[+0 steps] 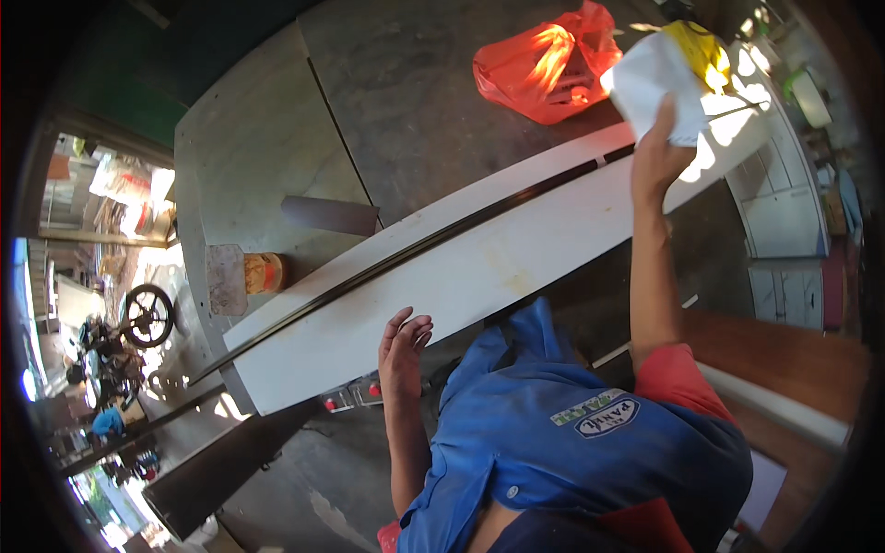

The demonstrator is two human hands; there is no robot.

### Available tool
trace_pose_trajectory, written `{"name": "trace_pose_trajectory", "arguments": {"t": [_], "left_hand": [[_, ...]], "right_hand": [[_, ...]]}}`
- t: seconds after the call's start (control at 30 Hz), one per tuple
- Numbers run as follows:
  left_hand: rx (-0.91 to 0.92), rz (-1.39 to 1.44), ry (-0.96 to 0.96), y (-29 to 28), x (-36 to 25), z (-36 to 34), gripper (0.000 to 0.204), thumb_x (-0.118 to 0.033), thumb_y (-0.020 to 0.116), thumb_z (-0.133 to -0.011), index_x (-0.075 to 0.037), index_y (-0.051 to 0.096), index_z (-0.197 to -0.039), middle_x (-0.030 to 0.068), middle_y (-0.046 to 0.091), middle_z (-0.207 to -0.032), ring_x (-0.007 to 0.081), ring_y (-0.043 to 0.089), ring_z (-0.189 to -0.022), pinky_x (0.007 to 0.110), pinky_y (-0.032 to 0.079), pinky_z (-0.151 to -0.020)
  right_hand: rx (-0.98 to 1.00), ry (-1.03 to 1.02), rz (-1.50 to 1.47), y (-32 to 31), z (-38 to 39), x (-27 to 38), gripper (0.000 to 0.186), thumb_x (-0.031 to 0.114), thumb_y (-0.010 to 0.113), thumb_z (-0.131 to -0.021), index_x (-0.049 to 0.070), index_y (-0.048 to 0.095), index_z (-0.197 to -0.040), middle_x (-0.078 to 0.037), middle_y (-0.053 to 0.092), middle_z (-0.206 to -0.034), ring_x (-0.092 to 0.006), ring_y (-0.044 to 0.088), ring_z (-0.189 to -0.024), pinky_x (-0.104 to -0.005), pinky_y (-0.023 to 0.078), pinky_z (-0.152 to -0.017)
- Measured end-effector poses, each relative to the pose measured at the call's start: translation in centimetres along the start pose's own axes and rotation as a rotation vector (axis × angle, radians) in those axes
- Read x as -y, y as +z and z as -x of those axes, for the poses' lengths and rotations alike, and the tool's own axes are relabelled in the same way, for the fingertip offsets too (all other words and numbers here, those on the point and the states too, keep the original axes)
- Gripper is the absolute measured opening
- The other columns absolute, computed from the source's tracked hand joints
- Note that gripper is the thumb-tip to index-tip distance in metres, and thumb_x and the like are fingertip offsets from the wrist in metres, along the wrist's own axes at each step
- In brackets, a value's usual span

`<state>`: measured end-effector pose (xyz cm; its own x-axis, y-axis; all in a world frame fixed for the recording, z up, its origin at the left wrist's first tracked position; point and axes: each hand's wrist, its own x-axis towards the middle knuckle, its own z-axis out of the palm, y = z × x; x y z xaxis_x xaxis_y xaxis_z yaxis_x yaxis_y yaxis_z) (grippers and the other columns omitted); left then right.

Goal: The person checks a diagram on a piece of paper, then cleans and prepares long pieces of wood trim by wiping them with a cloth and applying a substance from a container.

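Observation:
My right hand (657,157) is raised at the far right and grips a white, roughly square sheet (656,81). Whether it is paper or thin card I cannot tell. Beneath that arm lies a long white board (489,263), slanting across the table from lower left to upper right. A long, thin dark strip (442,225) runs along the board. My left hand (402,355) hovers by the board's near edge, its fingers loosely curled and apart, with nothing visible in them.
A red plastic bag (544,69) and a yellow bag (698,51) sit on the grey table (406,83). At the left are an orange-brown tin (264,274), a grey flat piece (225,279) and a dark flat plate (329,215). White cabinets (782,221) stand right; a motorcycle (115,341) is left.

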<state>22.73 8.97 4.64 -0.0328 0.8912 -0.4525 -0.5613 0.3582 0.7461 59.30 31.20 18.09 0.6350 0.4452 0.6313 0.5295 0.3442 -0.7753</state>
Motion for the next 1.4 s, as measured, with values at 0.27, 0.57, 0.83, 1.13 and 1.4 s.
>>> {"name": "trace_pose_trajectory", "arguments": {"t": [0.27, 0.57, 0.83, 1.13, 1.4], "left_hand": [[-0.178, -0.293, 0.438, 12.6, -10.7, 3.6, 0.024, -0.014, 0.059, -0.099, 0.005, 0.071, -0.090, 0.0123, 0.071, -0.090, 0.0153, 0.064, -0.081, 0.030, 0.050, -0.078], [-0.149, -0.395, 1.215, 17.9, -16.2, 16.7, 0.033, -0.021, 0.046, -0.102, 0.001, 0.071, -0.099, 0.0174, 0.072, -0.098, 0.0337, 0.067, -0.099, 0.043, 0.049, -0.092], [-0.383, -0.259, 1.446, 17.5, -12.5, 30.5, 0.024, -0.024, 0.051, -0.102, -0.012, 0.068, -0.114, 0.0077, 0.071, -0.112, 0.0277, 0.064, -0.110, 0.046, 0.043, -0.098], [-0.743, -0.067, 1.298, 15.1, -6.0, 49.6, 0.030, -0.027, 0.057, -0.101, -0.027, 0.064, -0.130, -0.0031, 0.069, -0.127, 0.0209, 0.062, -0.123, 0.049, 0.036, -0.106], [-1.098, 0.407, 0.844, 10.3, -8.3, 58.4, 0.019, -0.033, 0.064, -0.096, -0.035, 0.075, -0.111, -0.0178, 0.060, -0.136, 0.0167, 0.041, -0.138, 0.037, 0.025, -0.119]], "right_hand": [[0.551, -0.552, 0.719, 7.2, -6.2, -22.6, 0.030, 0.021, 0.072, -0.089, -0.003, 0.061, -0.101, -0.019, 0.064, -0.085, -0.0307, 0.065, -0.071, -0.0392, 0.055, -0.072], [0.857, -0.609, -0.361, 7.5, 15.4, -1.6, 0.031, 0.009, 0.061, -0.092, -0.001, 0.060, -0.121, -0.020, 0.057, -0.132, -0.0416, 0.051, -0.128, -0.0553, 0.040, -0.109], [1.682, -0.697, -0.597, 5.1, 30.2, 9.5, 0.028, 0.005, 0.068, -0.085, 0.008, 0.065, -0.113, -0.012, 0.059, -0.129, -0.0370, 0.050, -0.132, -0.0477, 0.039, -0.110], [1.866, -0.817, -0.657, -1.4, 48.3, 14.4, 0.021, 0.009, 0.069, -0.085, 0.004, 0.068, -0.106, -0.015, 0.065, -0.114, -0.0352, 0.059, -0.114, -0.0444, 0.047, -0.100], [2.268, -0.917, -0.302, -7.0, 58.2, 4.5, 0.024, 0.016, 0.062, -0.090, 0.009, 0.068, -0.112, -0.018, 0.064, -0.117, -0.0389, 0.060, -0.111, -0.0458, 0.050, -0.096]]}}
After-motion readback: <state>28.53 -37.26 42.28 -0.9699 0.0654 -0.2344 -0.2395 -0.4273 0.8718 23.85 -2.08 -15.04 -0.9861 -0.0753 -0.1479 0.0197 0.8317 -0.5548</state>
